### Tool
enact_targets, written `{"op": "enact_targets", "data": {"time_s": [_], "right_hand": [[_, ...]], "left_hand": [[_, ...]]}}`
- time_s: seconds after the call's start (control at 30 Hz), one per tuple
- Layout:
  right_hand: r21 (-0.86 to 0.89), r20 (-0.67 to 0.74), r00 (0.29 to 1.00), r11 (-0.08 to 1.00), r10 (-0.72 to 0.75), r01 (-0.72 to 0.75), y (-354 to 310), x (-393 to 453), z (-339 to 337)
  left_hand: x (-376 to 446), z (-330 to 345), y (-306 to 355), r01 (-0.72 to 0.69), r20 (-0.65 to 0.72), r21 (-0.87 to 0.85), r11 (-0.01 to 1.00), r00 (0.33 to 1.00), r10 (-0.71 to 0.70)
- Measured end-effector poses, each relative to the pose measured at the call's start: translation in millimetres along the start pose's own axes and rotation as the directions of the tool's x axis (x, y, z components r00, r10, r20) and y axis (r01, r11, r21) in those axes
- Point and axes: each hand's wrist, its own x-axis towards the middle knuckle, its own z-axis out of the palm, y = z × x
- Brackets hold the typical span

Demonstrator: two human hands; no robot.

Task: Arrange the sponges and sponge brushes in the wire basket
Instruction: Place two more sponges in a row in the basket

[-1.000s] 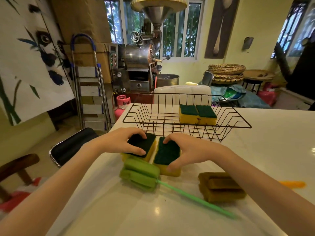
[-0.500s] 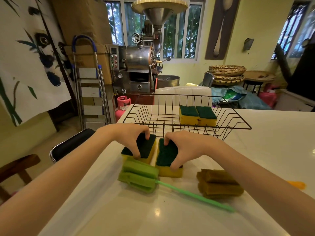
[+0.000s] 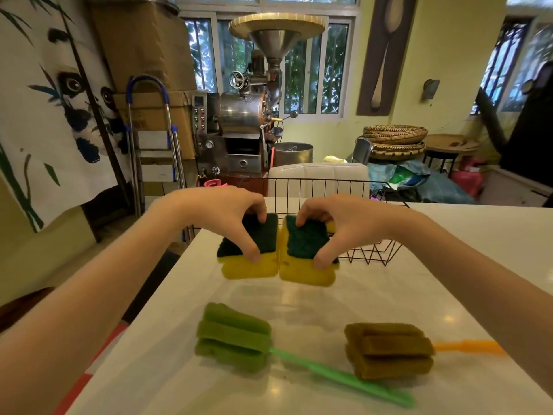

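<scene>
While both sponge brushes (image 3: 233, 336) lie on it, white countertop (image 3: 466, 259) gleams.

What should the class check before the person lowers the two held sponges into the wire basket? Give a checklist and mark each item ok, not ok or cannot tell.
1. Left hand grips its yellow and green sponge: ok.
2. Right hand grips the other yellow and green sponge: ok.
3. Both sponges lifted off the white counter: ok.
4. Sponges already above the wire basket: cannot tell; they cover its near rim.
5. Free room inside the basket: cannot tell; hands and sponges hide it.
6. Green sponge brush and brown sponge brush lie clear of the path, on the near counter: ok.
</scene>
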Motion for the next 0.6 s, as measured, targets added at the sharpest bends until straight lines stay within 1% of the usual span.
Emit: {"op": "enact_targets", "data": {"time_s": [0.2, 0.37, 0.47, 0.6], "right_hand": [[-0.037, -0.106, 0.994, 0.999, -0.011, 0.007, 9.0, 8.3, -29.9], [-0.054, -0.149, 0.989, 0.998, 0.012, -0.021, 22.8, 22.4, -50.5], [-0.073, -0.187, 0.982, 0.996, 0.037, -0.051, 33.9, 35.2, -59.0], [-0.082, -0.213, 0.975, 0.993, 0.062, -0.082, 52.6, 56.2, -65.6]], "left_hand": [[17.9, -28.6, 1.9, -0.01, -0.089, 0.033, 0.999, 0.996, 0.013], [47.3, -44.9, -4.9, -0.041, -0.146, 0.042, 0.998, 0.988, 0.046], [70.2, -50.8, -14.7, -0.038, -0.151, 0.037, 0.999, 0.988, 0.043], [104.4, -50.2, -34.4, -0.005, -0.125, 0.028, 1.0, 0.992, 0.008]]}}
